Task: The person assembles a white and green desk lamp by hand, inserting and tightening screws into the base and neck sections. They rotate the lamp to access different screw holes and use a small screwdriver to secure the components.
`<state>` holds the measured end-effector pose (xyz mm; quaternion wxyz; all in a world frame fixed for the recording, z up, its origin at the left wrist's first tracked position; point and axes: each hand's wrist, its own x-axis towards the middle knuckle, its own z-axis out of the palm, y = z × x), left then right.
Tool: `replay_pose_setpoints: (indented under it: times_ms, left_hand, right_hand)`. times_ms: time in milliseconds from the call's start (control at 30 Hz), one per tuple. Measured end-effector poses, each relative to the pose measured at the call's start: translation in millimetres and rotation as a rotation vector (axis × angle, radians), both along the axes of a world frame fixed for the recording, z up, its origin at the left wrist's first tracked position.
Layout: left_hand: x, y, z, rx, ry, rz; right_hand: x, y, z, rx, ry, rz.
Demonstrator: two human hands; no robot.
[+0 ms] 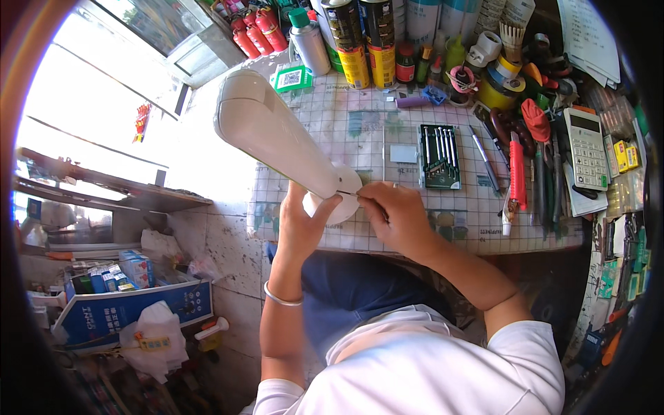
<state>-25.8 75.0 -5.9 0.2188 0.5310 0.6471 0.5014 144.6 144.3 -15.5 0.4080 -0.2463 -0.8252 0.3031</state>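
A long white plastic appliance (273,135) with a broad rounded end leans up and to the left over the table's front edge. Its narrow lower end meets a round white part (346,211). My left hand (303,225) grips that lower end, the thumb pressed along it and most fingers hidden behind. Close beside it, my right hand (396,213) pinches a thin dark screwdriver-like tool (348,194), whose tip touches the white housing near a small hole. To the right lies an open case of small precision screwdrivers (440,156).
The table is covered by a gridded, stained sheet (373,235). On its right lie a pen (483,158), a red utility knife (517,173), pliers and a calculator (586,149). Spray cans (344,41) and bottles line the back. A blue box (131,311) stands on the lower left.
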Motion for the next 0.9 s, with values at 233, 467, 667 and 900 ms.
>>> replay_pose_setpoints:
  times_ms: [233, 467, 667, 900]
  left_hand:
    - [-1.4, 2.2, -0.3, 0.009, 0.014, -0.012]
    - [0.8, 2.0, 5.3, -0.002, -0.028, -0.024]
    - [2.5, 2.3, 4.9, -0.001, -0.034, -0.032]
    - [3.3, 2.5, 2.9, 0.013, -0.062, -0.035]
  right_hand:
    - [-5.1, -3.2, 2.7, -0.401, 0.072, -0.006]
    - [-4.4, 5.1, 11.2, -0.71, -0.036, 0.162]
    - [-5.5, 5.7, 12.5, -0.358, -0.063, 0.016]
    - [-6.3, 4.0, 2.8, 0.311, -0.086, -0.123]
